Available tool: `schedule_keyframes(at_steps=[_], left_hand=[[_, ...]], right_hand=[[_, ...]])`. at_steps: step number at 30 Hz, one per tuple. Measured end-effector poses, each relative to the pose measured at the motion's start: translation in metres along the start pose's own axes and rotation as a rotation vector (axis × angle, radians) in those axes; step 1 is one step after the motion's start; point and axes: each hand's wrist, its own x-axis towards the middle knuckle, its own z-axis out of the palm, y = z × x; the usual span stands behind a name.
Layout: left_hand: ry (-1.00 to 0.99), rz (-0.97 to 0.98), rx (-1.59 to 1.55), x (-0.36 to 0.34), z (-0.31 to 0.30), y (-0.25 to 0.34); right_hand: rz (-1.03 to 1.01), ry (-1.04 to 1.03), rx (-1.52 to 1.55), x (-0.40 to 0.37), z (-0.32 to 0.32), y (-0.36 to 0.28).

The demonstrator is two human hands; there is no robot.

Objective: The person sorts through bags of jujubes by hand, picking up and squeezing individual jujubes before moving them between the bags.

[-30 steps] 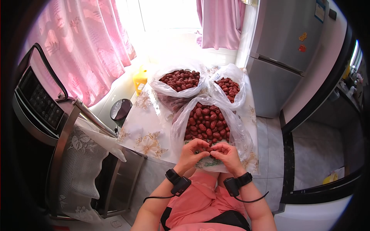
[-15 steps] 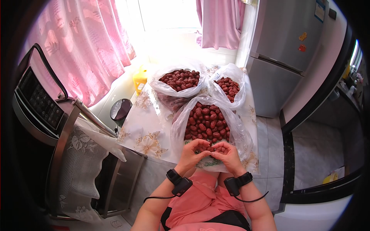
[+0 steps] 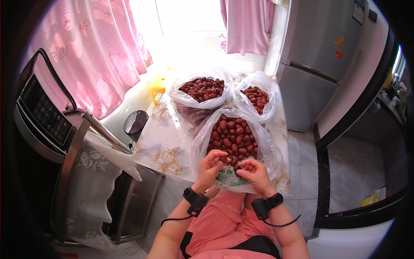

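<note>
The left hand point(image 3: 209, 169) is curled, thumb and fingertips drawn close around a single red date point(image 3: 224, 159). At about four o'clock from it, the right hand point(image 3: 258, 176) has its thumb and forefinger pinched at the tips on a dark red fruit point(image 3: 237, 168); the fingers cover so much that I can't say whether that one is whole. The two hands are apart, with a few loose dates between them. Black wrist devices point(image 3: 197, 202) are strapped on both arms.

At twelve o'clock from the hands, the front bag point(image 3: 271, 152) gapes wide, its clear plastic crumpled and its near edge printed in green. The dates inside point(image 3: 233, 134) are plump ovals, deep brownish red, glossy where the light catches them and lightly wrinkled. A large bag point(image 3: 174, 96), heaped with more, stands at eleven o'clock, and a smaller bag point(image 3: 268, 114) sits near one o'clock. All rest on a white flowered tablecloth point(image 3: 148, 149). Farther out, a yellow stool point(image 3: 157, 90) is between ten and eleven, and a grey refrigerator point(image 3: 323, 52) between one and two.
</note>
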Motion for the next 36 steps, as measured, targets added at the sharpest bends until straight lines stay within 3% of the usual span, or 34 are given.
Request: schedule_keyframes(at_steps=[8, 16, 23, 25, 36], left_hand=[[-0.054, -0.074, 0.003, -0.003, 0.004, -0.004], [-0.138, -0.024, 0.303, -0.003, 0.008, 0.004], [-0.133, -0.038, 0.258, -0.004, 0.010, 0.005], [-0.096, -0.048, 0.076, -0.003, 0.010, 0.003], [-0.059, -0.052, 0.058, -0.003, 0.004, -0.002]], right_hand=[[0.010, -0.010, 0.006, 0.000, -0.001, 0.000], [-0.017, -0.025, 0.040, 0.000, -0.001, 0.001], [-0.027, -0.027, 0.014, 0.000, -0.001, 0.000], [-0.035, -0.026, 0.017, 0.000, 0.000, 0.000], [-0.009, -0.012, 0.010, -0.001, 0.000, -0.001]])
